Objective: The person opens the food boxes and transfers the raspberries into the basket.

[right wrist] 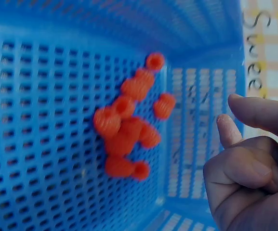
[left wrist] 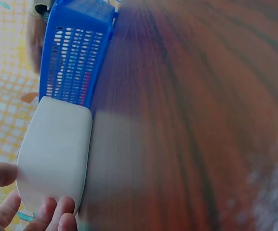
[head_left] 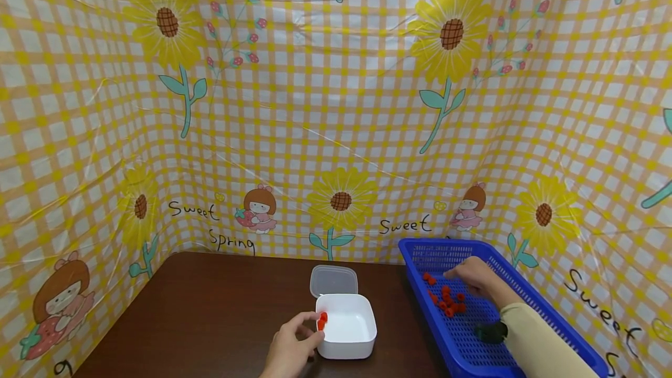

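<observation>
In the head view my left hand is at the left side of a white square container, its thumb and fingers curved against the wall. The left wrist view shows the same fingertips on the container. Two small red raspberries are inside its left rim, close to my fingertips. Over a blue basket is my right hand, index finger and thumb extended apart, other fingers curled, nothing between them. Several red raspberries lie loosely grouped on the basket floor, apart from that hand.
A translucent lid lies behind the container on the dark brown table. The basket's raised walls stand along the table's right side. A dark object is at the right cuff. Checked cloth surrounds the table at back and sides.
</observation>
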{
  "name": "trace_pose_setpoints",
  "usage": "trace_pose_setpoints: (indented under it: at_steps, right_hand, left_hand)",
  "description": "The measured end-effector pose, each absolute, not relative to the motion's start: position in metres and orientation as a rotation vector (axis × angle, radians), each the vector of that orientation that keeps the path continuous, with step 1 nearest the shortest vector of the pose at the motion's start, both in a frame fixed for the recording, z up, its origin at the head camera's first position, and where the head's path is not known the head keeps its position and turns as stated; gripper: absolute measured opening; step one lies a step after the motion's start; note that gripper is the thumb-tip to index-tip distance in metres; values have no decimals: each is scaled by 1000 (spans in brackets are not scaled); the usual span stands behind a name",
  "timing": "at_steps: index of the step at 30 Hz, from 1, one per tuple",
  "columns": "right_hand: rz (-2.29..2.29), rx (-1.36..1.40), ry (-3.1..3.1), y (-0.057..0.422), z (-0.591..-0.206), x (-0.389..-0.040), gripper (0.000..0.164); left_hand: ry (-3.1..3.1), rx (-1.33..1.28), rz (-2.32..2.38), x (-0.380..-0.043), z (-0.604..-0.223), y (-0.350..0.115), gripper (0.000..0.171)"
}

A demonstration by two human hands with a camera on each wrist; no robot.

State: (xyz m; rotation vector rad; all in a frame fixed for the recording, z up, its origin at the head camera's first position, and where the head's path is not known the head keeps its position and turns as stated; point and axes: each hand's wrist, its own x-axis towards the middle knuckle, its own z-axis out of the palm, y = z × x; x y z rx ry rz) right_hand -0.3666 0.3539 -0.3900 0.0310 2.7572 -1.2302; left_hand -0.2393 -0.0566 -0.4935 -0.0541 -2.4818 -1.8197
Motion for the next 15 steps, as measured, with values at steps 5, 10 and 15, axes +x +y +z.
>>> trace_pose_setpoints:
  at_steps: [5, 10, 15]
  right_hand:
    - [-1334, -100, 2656, 336, -379, -364, 33]
    - [-1419, -172, 2603, 315, -368, -357, 29]
    - [-1417, -230, 2602, 296, -360, -351, 34]
  left_hand:
    - [-2484, -63, -1808, -239, -495, -57, 36]
    - [-2483, -69, -1806, -239, -495, -57, 36]
    - [-2476, -78, -1817, -240, -495, -57, 36]
